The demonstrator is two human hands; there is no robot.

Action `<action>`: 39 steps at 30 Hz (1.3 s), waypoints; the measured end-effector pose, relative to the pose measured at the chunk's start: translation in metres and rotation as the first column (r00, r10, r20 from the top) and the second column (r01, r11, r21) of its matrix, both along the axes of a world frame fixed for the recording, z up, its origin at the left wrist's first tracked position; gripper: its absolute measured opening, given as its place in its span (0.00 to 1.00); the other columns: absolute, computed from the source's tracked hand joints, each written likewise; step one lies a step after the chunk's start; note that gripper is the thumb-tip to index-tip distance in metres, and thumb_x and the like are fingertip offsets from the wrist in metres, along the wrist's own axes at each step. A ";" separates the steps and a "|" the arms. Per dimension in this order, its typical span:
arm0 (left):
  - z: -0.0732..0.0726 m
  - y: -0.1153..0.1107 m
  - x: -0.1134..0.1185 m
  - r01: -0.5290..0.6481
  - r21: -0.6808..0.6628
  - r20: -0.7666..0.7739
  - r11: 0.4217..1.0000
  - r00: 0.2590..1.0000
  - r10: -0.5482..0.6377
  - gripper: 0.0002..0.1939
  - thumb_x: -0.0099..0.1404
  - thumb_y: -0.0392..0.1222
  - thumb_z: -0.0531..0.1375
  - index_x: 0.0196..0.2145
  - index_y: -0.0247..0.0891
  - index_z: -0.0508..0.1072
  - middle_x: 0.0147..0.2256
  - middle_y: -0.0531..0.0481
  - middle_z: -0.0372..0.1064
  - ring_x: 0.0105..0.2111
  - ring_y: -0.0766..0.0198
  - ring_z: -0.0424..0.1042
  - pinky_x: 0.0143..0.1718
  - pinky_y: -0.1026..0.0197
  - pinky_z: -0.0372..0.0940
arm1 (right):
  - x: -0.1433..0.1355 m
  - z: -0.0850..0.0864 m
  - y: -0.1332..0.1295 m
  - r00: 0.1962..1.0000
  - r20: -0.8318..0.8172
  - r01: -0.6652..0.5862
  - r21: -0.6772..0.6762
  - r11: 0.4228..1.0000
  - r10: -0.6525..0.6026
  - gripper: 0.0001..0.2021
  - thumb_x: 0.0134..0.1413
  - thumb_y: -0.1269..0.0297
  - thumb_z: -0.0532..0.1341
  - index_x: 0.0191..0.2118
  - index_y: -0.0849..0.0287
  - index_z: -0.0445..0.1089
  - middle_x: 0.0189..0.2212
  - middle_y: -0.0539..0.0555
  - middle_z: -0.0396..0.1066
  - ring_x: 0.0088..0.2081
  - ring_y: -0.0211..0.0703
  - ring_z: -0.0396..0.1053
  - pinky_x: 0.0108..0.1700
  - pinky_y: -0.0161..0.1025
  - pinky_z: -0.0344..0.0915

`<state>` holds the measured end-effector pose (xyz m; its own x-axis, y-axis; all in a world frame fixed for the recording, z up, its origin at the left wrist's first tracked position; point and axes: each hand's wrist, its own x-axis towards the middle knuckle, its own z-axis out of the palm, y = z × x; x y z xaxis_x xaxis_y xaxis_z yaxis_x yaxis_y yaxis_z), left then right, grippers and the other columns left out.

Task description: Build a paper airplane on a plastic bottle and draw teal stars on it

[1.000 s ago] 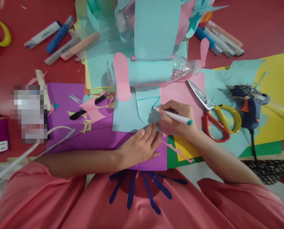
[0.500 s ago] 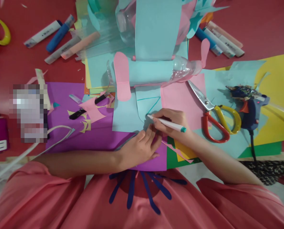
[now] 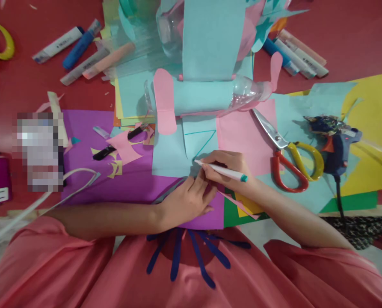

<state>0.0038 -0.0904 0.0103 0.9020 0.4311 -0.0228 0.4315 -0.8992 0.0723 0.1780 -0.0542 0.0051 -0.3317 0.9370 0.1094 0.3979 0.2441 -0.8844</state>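
My right hand (image 3: 231, 166) grips a white marker with a green end (image 3: 224, 171), its tip at the lower end of a teal line. That line and another form an angle on a light blue sheet (image 3: 168, 158). Beside it, my left hand (image 3: 189, 199) lies with fingers extended at the sheet's lower edge, close to the right fingertips. Just beyond the sheet, a clear plastic bottle (image 3: 247, 93) wrapped in light blue paper lies on its side, with pink paper pieces attached. A purple sheet (image 3: 129, 186) lies underneath.
Scissors with red and yellow handles (image 3: 282, 145) and a blue glue gun (image 3: 337, 149) lie to the right. Paper scraps (image 3: 125, 147) are at the left. Markers (image 3: 81, 45) lie at the back left. A second paper-covered bottle (image 3: 170, 34) stands behind.
The marker tip has moved a little left and down, and the slanting teal line is longer. My right hand shifted with it; my left hand stayed nearly still.
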 end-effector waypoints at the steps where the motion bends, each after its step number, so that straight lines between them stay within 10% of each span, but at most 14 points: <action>1: -0.001 0.000 0.000 0.002 0.003 -0.005 1.000 1.000 -0.002 0.26 0.68 0.55 0.57 0.53 0.29 0.67 0.38 0.38 0.76 0.42 0.51 0.74 0.43 0.56 0.63 | 0.000 -0.001 0.000 1.000 0.001 -0.012 0.014 1.000 0.012 0.08 0.59 0.65 0.59 0.29 0.58 0.69 0.23 0.50 0.73 0.24 0.34 0.69 0.26 0.31 0.66; 14: -0.004 -0.002 -0.001 0.008 0.029 0.002 1.000 1.000 -0.008 0.26 0.68 0.55 0.58 0.52 0.28 0.68 0.41 0.34 0.76 0.45 0.49 0.74 0.43 0.55 0.64 | 0.001 -0.001 0.000 0.999 -0.023 -0.048 0.038 0.998 0.049 0.08 0.60 0.63 0.59 0.31 0.58 0.72 0.25 0.50 0.75 0.26 0.34 0.72 0.28 0.31 0.68; 27: -0.001 0.007 0.000 -0.041 0.046 0.010 0.998 0.999 0.040 0.27 0.70 0.53 0.54 0.58 0.31 0.65 0.57 0.32 0.67 0.57 0.51 0.66 0.51 0.56 0.62 | 0.017 -0.003 0.028 0.946 -0.187 0.273 0.027 0.962 -0.263 0.04 0.51 0.67 0.65 0.35 0.55 0.75 0.30 0.49 0.77 0.30 0.35 0.73 0.32 0.33 0.70; 39: -0.007 0.013 0.000 0.009 0.006 0.062 1.000 0.998 -0.010 0.28 0.68 0.53 0.56 0.57 0.27 0.63 0.56 0.30 0.66 0.59 0.45 0.64 0.59 0.50 0.59 | 0.007 -0.008 0.046 0.967 -0.153 0.210 0.009 0.978 -0.206 0.03 0.56 0.65 0.60 0.37 0.55 0.71 0.33 0.49 0.76 0.34 0.36 0.73 0.36 0.36 0.70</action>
